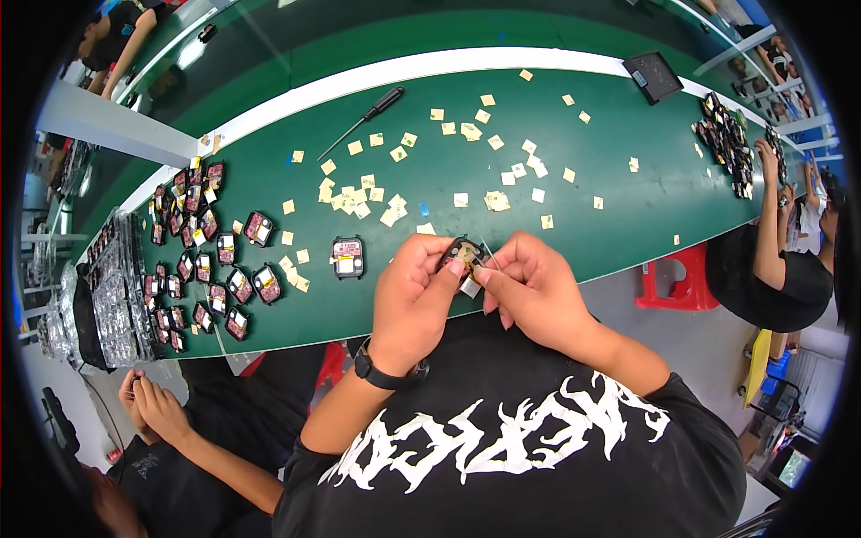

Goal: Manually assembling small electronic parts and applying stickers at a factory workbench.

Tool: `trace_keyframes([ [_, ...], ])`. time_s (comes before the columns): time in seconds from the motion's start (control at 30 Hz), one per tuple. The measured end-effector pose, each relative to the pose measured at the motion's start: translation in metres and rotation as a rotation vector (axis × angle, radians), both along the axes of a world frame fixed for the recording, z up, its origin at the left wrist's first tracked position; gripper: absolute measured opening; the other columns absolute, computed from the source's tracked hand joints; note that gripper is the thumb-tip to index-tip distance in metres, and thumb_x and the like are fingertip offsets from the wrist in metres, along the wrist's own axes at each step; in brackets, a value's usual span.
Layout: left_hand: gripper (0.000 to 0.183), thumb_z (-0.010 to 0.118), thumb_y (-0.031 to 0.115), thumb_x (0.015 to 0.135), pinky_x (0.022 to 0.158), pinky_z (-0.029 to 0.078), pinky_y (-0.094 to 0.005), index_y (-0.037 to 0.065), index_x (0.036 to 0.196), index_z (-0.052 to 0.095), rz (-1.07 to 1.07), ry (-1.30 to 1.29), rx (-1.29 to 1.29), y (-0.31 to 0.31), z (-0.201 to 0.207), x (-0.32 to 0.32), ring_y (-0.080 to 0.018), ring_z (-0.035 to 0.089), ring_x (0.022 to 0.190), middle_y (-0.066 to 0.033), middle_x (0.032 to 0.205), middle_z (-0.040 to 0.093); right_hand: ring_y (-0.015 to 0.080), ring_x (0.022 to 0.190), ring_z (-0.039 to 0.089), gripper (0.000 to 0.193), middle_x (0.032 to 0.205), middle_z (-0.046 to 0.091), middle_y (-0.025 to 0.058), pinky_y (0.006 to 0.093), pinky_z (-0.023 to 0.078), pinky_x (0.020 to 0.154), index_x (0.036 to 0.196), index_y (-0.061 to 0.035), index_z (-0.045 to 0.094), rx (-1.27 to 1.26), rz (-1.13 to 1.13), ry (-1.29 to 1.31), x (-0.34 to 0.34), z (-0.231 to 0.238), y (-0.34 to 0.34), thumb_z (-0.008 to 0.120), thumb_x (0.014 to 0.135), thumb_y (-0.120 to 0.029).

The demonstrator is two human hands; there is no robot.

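Note:
My left hand [411, 291], with a black band on its wrist, grips a small black device housing [461, 248] over the table's near edge. My right hand [538, 282] is pinched close against its right side. A thin, light, needle-like tool [489, 255] shows between the right fingers; its exact kind is too small to tell. Below the fingertips a small white piece [469, 288] hangs from the housing. To the left, a similar housing [347, 257] with a circuit board and a white block lies alone on the green table [619, 233].
Many small cream squares [361, 210] are scattered across the table. A screwdriver [373, 117] lies behind them, and a black tray [653, 77] sits far right. Several housings [218, 298] spread at left, beside stacked clear trays [121, 287]. Co-workers sit on both sides; a red stool [679, 285] stands right.

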State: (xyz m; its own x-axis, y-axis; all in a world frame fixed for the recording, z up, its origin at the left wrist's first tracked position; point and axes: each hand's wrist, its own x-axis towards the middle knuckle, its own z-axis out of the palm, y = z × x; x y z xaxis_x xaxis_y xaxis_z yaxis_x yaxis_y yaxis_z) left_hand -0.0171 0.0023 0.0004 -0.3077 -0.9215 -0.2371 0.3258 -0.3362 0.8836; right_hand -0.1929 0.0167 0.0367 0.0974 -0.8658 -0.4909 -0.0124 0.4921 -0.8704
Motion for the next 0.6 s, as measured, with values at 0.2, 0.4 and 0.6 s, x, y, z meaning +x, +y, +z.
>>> trace_keyframes([
  [0.2,0.015,0.056,0.0,0.102,0.076,0.051,-0.0236,-0.002,0.117,0.056,0.071,-0.139,-0.164,0.005,-0.008,-0.004,-0.0079,0.064,0.089,-0.0057,0.102,0.069,0.007,0.048,0.054,0.016,0.067,0.065,0.0053,0.0235,0.041,0.044,0.094,-0.0017,0.053,0.093,0.039,0.011,0.001,0.002,-0.003,0.065,0.098,-0.012],
  [0.4,0.018,0.057,0.004,0.103,0.086,0.053,-0.027,-0.003,0.119,0.052,-0.024,-0.184,-0.153,0.003,-0.012,0.003,-0.0126,0.064,0.103,-0.0117,0.116,0.067,0.0065,0.047,0.052,0.017,0.067,0.065,0.0048,0.0236,0.04,0.043,0.092,-0.0029,0.053,0.071,-0.001,-0.008,0.005,-0.002,0.0,0.065,0.098,-0.012],
  [0.6,0.014,0.053,0.0,0.102,0.087,0.054,-0.027,-0.002,0.117,0.052,-0.009,-0.055,-0.115,0.0,-0.006,0.002,-0.0137,0.066,0.101,-0.0145,0.118,0.067,0.0046,0.05,0.051,0.015,0.067,0.064,0.0037,0.0228,0.038,0.045,0.092,-0.0026,0.053,-0.01,-0.03,0.021,0.009,-0.008,0.004,0.065,0.098,-0.01],
])
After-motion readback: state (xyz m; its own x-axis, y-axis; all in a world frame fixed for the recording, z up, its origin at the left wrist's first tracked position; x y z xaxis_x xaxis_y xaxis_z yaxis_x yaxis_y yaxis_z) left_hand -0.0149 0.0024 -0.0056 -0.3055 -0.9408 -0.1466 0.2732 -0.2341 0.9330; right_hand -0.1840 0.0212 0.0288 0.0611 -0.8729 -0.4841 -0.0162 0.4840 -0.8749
